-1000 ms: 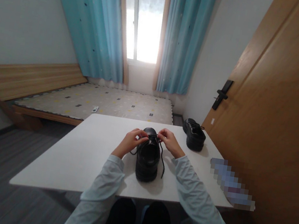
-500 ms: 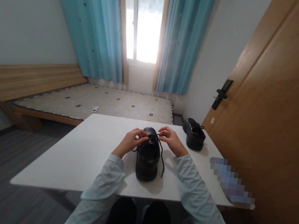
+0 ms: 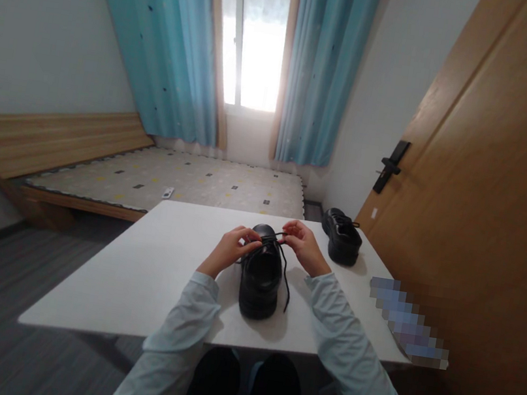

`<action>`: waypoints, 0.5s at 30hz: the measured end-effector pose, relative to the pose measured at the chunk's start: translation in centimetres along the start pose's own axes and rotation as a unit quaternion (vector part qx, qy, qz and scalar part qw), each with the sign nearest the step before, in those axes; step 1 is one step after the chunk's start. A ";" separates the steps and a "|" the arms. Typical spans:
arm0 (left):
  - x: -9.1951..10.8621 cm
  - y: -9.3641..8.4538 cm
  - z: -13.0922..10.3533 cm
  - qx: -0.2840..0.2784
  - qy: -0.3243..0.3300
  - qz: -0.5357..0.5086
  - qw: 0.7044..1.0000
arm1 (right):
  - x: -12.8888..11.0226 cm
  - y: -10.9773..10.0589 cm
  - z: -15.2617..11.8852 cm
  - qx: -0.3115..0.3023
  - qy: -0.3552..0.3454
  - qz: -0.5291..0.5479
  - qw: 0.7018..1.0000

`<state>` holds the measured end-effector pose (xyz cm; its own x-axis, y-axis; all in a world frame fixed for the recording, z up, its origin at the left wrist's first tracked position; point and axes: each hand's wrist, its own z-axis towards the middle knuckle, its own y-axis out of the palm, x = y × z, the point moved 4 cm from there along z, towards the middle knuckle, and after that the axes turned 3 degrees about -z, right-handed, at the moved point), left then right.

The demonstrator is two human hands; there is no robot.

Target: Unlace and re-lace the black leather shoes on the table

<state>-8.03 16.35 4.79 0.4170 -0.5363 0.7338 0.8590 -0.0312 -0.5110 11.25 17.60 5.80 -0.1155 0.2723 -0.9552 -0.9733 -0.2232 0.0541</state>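
Right hand (image 3: 303,244): nudged toward 12 o'clock; grip pinching lace (image 3: 269,241).
Left hand (image 3: 229,246): grip pinching lace, shoe's 10 o'clock.
Shoe (image 3: 259,292): lacing in hand, likely; next calls for even tension.

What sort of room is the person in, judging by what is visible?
Probably a bedroom: there is a low bed with a wooden headboard, and blue curtains hang beside a window.
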 end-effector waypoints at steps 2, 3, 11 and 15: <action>0.0 0.0 0.0 0.000 0.001 -0.001 1.000 | -0.1 -0.1 0.1 0.013 -0.008 -0.002 1.000; 0.1 0.0 0.0 0.000 0.000 -0.001 1.000 | -0.1 -0.2 0.1 0.020 -0.014 -0.011 1.000; 0.1 0.0 0.0 -0.005 -0.010 0.005 1.000 | -0.1 -0.9 0.5 0.037 -0.058 -0.118 0.991; 0.2 0.0 0.0 -0.004 -0.013 0.003 1.000 | 0.1 -1.2 0.6 0.038 -0.065 -0.175 0.982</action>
<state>-7.98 16.25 4.94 0.4293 -0.5141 0.7425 0.8544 -0.0352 -0.5184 12.26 18.48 5.78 0.2093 0.4378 -0.8744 -0.9692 -0.0255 -0.2448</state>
